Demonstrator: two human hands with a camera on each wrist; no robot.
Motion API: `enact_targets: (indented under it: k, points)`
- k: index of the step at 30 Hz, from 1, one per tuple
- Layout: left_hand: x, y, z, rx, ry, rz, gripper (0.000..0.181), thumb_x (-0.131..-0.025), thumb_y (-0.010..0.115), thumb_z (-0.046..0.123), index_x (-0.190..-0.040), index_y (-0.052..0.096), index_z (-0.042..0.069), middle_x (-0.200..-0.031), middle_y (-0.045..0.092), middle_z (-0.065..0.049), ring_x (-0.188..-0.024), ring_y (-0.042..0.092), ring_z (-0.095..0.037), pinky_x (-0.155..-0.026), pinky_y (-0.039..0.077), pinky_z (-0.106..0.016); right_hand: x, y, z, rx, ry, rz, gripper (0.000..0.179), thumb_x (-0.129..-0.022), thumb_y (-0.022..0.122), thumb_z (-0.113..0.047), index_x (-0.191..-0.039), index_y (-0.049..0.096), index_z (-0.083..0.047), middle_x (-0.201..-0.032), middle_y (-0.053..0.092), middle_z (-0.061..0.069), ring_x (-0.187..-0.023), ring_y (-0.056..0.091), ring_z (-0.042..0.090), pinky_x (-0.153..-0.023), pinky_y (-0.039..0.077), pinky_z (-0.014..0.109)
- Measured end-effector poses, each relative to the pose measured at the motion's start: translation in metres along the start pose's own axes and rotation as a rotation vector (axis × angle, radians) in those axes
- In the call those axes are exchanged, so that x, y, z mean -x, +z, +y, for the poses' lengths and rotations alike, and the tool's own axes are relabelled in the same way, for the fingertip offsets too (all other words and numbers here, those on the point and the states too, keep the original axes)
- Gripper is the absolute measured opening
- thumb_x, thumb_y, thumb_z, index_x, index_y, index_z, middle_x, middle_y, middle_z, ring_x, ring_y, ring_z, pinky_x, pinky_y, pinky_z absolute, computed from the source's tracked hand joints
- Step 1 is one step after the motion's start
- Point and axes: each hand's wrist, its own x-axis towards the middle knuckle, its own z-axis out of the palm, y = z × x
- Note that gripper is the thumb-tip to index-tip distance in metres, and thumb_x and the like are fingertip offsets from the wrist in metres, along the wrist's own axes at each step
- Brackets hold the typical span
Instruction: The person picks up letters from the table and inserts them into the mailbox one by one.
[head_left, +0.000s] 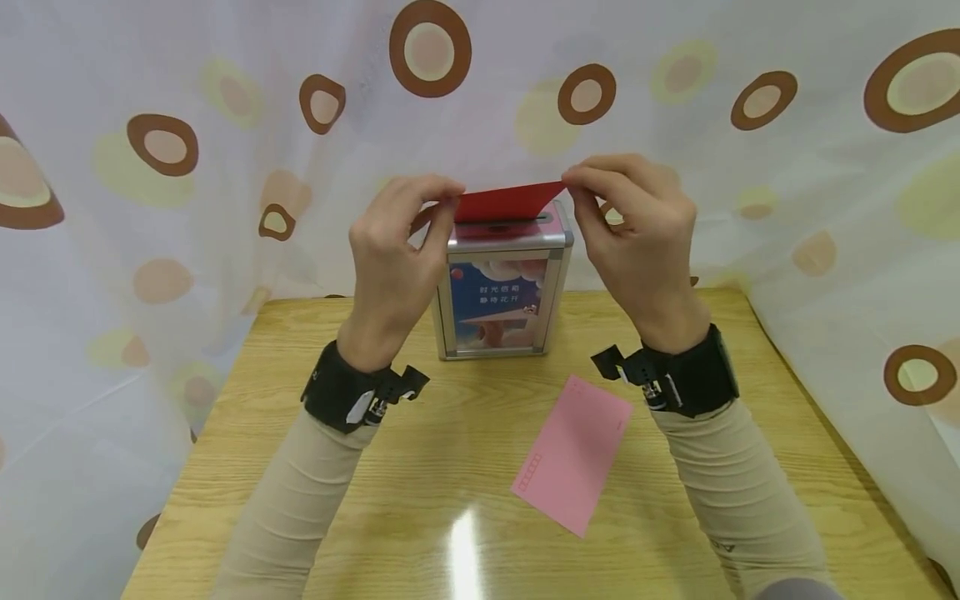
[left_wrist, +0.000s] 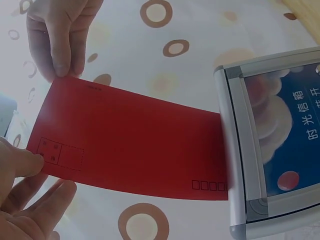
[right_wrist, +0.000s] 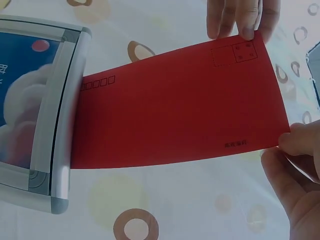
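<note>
A red envelope stands over the top slot of a silver-framed letter box, its lower end at the slot. My left hand pinches the envelope's upper left corner between thumb and fingers. At the opposite upper corner, my right hand pinches it the same way. In the left wrist view the envelope shows printed postcode squares close to the box and a stamp frame near the left fingers. The right wrist view has its far end hidden behind the box's metal edge.
On the wooden table a pink envelope lies flat, in front of the letter box and toward the right. A patterned curtain hangs behind and along both sides of the table.
</note>
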Motion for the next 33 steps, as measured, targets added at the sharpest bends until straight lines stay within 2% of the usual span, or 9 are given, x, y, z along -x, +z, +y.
enact_targets:
  k: [8,11,14,18,27,33]
  points:
    - [0.001,0.000,-0.004,-0.014,0.010,-0.061,0.015,-0.094,0.062,0.004,-0.104,0.072,-0.001,-0.095,0.069,-0.016,-0.090,0.066,-0.017,-0.077,0.058,-0.027,0.007,0.002,0.008,0.021,-0.009,-0.033,0.010,-0.089,0.066,0.000,-0.090,0.076,0.001,-0.091,0.071,0.015,-0.083,0.065,0.027,-0.062,0.045,0.034]
    - [0.002,0.001,-0.005,-0.002,0.000,-0.050,0.014,-0.094,0.061,0.002,-0.103,0.072,0.000,-0.095,0.069,-0.015,-0.090,0.066,-0.018,-0.076,0.059,-0.027,0.009,0.003,0.009,0.005,-0.019,-0.047,0.010,-0.089,0.065,0.001,-0.091,0.075,0.001,-0.091,0.070,0.015,-0.082,0.065,0.026,-0.064,0.049,0.032]
    - [0.004,0.001,-0.006,-0.022,-0.003,-0.050,0.013,-0.094,0.061,0.003,-0.099,0.072,0.001,-0.093,0.069,-0.014,-0.088,0.066,-0.018,-0.073,0.059,-0.030,0.010,0.004,0.009,0.001,-0.027,-0.066,0.011,-0.090,0.064,0.001,-0.092,0.075,0.002,-0.092,0.070,0.016,-0.085,0.066,0.026,-0.066,0.052,0.036]
    - [0.005,0.001,-0.007,-0.041,-0.006,-0.057,0.014,-0.095,0.060,0.005,-0.098,0.073,0.001,-0.092,0.068,-0.014,-0.086,0.065,-0.018,-0.073,0.060,-0.030,0.011,0.004,0.010,0.004,-0.029,-0.097,0.012,-0.091,0.062,0.002,-0.094,0.075,0.002,-0.093,0.069,0.018,-0.083,0.066,0.025,-0.062,0.050,0.037]
    - [0.010,0.003,-0.011,-0.028,-0.035,-0.038,0.014,-0.094,0.061,0.003,-0.096,0.075,0.003,-0.090,0.063,-0.014,-0.078,0.062,-0.019,-0.071,0.059,-0.030,0.016,0.006,0.014,0.058,0.019,-0.144,0.014,-0.093,0.062,-0.003,-0.098,0.072,0.005,-0.094,0.065,0.021,-0.083,0.063,0.021,-0.063,0.051,0.035]
    - [0.013,0.005,-0.013,-0.062,-0.046,-0.077,0.015,-0.095,0.060,0.004,-0.098,0.074,0.001,-0.091,0.062,-0.015,-0.073,0.057,-0.017,-0.066,0.055,-0.033,0.020,0.009,0.017,0.062,0.047,-0.154,0.012,-0.092,0.063,-0.002,-0.096,0.073,0.003,-0.092,0.064,0.020,-0.082,0.062,0.023,-0.067,0.052,0.037]
